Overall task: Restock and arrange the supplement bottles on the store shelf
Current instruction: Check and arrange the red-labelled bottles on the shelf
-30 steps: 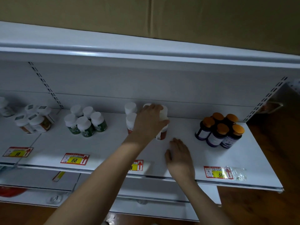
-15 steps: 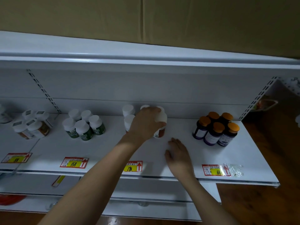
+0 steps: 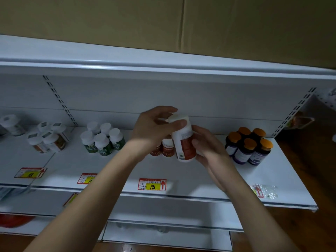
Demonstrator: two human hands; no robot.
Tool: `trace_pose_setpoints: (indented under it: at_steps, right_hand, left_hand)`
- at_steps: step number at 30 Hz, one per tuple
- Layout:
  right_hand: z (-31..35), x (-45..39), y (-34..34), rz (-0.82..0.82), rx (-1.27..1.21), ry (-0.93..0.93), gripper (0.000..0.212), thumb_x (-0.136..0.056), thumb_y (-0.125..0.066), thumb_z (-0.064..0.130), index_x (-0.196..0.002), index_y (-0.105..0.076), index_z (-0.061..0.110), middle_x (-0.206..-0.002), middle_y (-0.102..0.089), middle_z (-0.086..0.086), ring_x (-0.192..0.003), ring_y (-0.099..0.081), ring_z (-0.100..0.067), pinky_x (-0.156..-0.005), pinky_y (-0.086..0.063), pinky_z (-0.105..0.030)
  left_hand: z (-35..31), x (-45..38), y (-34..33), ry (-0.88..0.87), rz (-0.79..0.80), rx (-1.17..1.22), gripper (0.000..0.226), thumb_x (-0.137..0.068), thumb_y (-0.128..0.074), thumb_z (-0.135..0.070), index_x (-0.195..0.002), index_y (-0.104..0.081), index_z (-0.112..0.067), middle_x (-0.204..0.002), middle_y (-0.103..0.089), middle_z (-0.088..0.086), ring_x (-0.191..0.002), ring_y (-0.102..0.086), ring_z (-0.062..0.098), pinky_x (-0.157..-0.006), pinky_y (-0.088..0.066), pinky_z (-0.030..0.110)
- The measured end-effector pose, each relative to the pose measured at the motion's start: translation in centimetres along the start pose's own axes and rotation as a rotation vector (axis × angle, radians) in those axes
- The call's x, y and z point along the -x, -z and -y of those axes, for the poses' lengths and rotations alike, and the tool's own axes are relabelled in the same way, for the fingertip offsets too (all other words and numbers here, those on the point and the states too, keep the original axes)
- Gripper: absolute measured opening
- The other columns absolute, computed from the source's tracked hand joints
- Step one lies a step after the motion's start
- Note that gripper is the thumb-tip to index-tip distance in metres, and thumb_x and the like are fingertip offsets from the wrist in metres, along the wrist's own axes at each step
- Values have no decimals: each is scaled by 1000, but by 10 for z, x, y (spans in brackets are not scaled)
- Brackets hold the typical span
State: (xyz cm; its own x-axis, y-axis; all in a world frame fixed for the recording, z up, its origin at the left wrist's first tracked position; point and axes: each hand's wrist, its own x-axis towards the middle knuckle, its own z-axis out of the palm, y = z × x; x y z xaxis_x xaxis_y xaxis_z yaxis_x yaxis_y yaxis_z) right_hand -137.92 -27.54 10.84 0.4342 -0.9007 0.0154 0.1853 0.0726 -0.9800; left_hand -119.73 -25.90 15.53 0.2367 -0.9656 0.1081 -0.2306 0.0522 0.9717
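Both hands are holding one white bottle with a red-brown label above the middle of the shelf. The left hand is gripping its cap; the right hand is grasping its body. Similar bottles are standing behind it.

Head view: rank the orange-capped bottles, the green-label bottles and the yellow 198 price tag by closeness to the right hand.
1. Orange-capped bottles, just right of the right hand.
2. Yellow 198 price tag, lower left, on the shelf's front edge.
3. Green-label bottles, far left, beyond the left arm.
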Motion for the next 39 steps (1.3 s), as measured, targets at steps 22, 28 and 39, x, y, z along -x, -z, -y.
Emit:
trace_pose_setpoints:
  at_steps: [22,28,39]
  right_hand:
    - [-8,21,-39,-123,188,176,55,-79,-81,10,-127,-61,27,-109,-72,8,-102,-66,-6,-79,-53,-18]
    - [-2,25,-40,34,-187,14,41,-96,-50,19,-135,-56,12,-127,-68,-10,-116,-65,-23,-93,-54,-32]
    - [-9,30,-42,-27,-129,128,52,-77,-72,6,-126,-60,17,-118,-71,-4,-115,-65,-21,-92,-53,-30]
  left_hand:
    - [4,51,10,57,23,90,44,-65,-83,-36,-106,-68,-31,-95,-73,1,-85,-74,23,-78,-61,48]
    - [-1,55,15,91,-41,241,47,-68,-82,-29,-111,-63,-27,-103,-70,7,-93,-72,29,-85,-55,61]
    - [-4,65,15,70,-17,203,49,-69,-81,-35,-113,-65,-18,-103,-74,-1,-95,-73,23,-87,-58,52]
